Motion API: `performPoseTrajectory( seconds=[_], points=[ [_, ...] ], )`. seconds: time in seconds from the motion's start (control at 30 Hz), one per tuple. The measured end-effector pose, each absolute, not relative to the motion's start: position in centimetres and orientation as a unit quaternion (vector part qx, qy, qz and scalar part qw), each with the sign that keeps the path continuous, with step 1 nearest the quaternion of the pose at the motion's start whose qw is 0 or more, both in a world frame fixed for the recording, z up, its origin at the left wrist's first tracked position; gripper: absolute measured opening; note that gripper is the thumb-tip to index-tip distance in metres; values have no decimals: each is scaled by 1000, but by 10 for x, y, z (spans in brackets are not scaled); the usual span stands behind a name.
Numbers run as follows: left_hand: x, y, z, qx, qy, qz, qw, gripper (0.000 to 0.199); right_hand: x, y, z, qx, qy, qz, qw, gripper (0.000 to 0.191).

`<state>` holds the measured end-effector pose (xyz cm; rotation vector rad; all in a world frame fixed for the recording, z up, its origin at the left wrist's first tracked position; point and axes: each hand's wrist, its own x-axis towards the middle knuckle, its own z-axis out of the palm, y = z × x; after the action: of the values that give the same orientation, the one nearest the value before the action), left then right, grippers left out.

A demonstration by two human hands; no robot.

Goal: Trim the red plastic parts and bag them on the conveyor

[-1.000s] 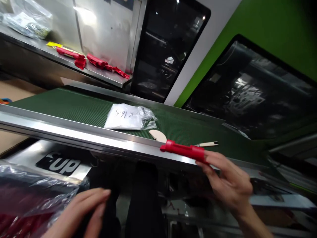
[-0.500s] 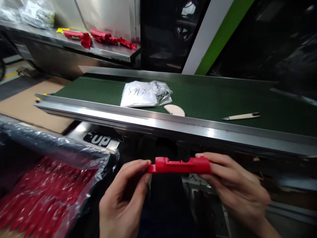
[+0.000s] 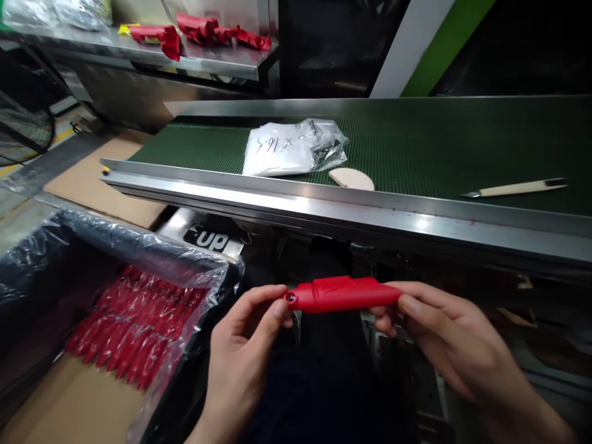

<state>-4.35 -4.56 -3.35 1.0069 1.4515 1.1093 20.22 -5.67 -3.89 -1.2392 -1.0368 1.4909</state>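
A red plastic part, long and rounded with a small round hole at its left end, is held level in front of me. My left hand pinches the end with the hole between thumb and fingers. At the tapered right end, my right hand grips it with thumb and fingertips. Below and left of my left hand, a lined bin holds several similar red parts in clear plastic, lying in rows on cardboard.
A green conveyor belt with a metal edge runs across ahead. On it lie a white plastic bag, a beige curved piece and a trimming knife. More red pieces sit on the metal shelf behind.
The red part has been turned about its length, from its notched side to its smooth rounded side. Both hands still hold its ends. The whole view has shifted, with the belt now higher.
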Motion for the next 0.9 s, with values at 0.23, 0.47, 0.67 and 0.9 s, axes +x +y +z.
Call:
performPoseTrajectory(
  seconds=[0.23,0.47,0.67,0.9],
  points=[
    [-46,-49,-37,353,624,441,540,30,187,-44,-31,-504,-387,615,466,22],
    [-42,-55,-36,310,637,426,563,29,180,-38,-32,-510,-361,633,456,27],
    [-56,-54,-46,449,614,417,498,32,177,-31,-31,-515,-390,631,430,31],
    [-44,-53,-39,468,451,309,695,54,155,-26,-31,-471,-479,646,364,33]
  ],
)
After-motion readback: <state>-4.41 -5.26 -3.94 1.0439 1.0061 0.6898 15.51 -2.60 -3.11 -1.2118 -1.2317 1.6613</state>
